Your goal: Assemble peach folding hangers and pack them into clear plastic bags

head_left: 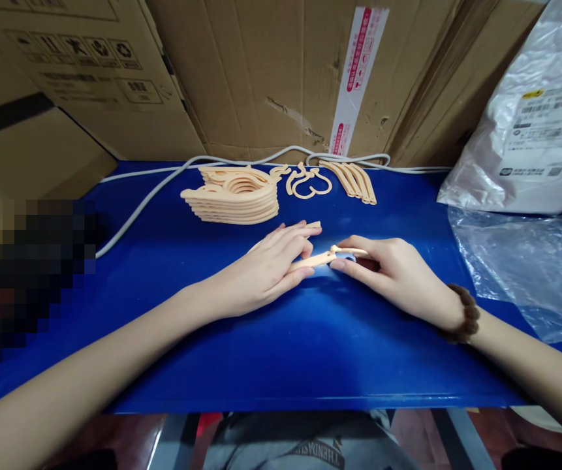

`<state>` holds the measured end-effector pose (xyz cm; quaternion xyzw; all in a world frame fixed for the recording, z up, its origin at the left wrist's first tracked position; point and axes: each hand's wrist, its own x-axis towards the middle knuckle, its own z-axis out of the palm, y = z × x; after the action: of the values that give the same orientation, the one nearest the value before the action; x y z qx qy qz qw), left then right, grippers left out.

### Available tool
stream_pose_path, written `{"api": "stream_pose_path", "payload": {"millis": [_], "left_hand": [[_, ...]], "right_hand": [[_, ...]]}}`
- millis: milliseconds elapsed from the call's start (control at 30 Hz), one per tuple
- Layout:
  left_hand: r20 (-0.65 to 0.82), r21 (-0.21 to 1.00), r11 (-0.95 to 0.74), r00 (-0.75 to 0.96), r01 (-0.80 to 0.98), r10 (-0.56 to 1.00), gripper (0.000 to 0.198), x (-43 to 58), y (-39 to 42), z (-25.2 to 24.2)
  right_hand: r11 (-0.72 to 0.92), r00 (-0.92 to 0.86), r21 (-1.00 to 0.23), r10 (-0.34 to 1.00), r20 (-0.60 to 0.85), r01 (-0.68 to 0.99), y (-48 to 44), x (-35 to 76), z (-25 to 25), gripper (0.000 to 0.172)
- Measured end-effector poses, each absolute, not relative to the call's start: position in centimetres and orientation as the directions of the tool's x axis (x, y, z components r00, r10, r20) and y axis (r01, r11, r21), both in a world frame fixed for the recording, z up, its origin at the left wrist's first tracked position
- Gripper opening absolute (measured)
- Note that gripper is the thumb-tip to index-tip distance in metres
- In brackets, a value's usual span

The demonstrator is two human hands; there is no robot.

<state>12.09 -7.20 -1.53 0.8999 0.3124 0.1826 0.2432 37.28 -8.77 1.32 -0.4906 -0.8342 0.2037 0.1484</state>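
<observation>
My left hand [265, 267] lies over a peach plastic hanger piece [312, 261] on the blue table [281, 352], fingers pressed down on it. My right hand [391, 271], with a bead bracelet on the wrist, pinches the same piece at its right end. A second peach end [314, 225] pokes out past my left fingertips. Behind the hands sits a stack of folded peach hangers [234, 194], with loose hook pieces [307, 183] and a row of curved arm pieces [354, 179] to its right.
Cardboard boxes [261, 72] wall off the back. A white cable [148, 196] runs along the table's rear edge. A grey parcel bag [530, 124] and clear plastic film [520, 267] lie at the right. A blurred dark patch sits at the left.
</observation>
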Motion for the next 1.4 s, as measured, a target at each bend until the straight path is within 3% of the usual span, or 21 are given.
{"api": "stream_pose_path", "payload": {"millis": [167, 400, 733, 1033, 1400], "left_hand": [[0.192, 0.590, -0.672, 0.730, 0.448, 0.656, 0.013, 12.2, -7.3, -1.3], [0.202, 0.613, -0.663, 0.727, 0.429, 0.657, 0.012, 12.2, -7.4, -1.4], [0.154, 0.509, -0.734, 0.791, 0.450, 0.592, 0.034, 12.2, -7.1, -1.3], [0.135, 0.497, -0.737, 0.798, 0.458, 0.587, 0.037, 12.1, -7.1, -1.2], [0.146, 0.499, -0.745, 0.804, 0.442, 0.576, 0.036, 12.0, -7.2, -1.3]], "right_hand": [[0.409, -0.445, -0.455, 0.895, 0.029, 0.791, -9.0, 37.0, 1.5, 0.048], [0.497, -0.520, -0.421, 0.852, 0.067, 0.759, -8.9, 37.2, 1.4, 0.047], [0.620, -0.610, -0.284, 0.781, 0.136, 0.731, -8.9, 37.4, 0.8, 0.052], [0.688, -0.666, 0.021, 0.695, 0.270, 0.726, -9.2, 37.5, 0.3, 0.055], [0.685, -0.737, 0.294, 0.546, 0.399, 0.667, -9.3, 37.3, 0.8, 0.048]]}}
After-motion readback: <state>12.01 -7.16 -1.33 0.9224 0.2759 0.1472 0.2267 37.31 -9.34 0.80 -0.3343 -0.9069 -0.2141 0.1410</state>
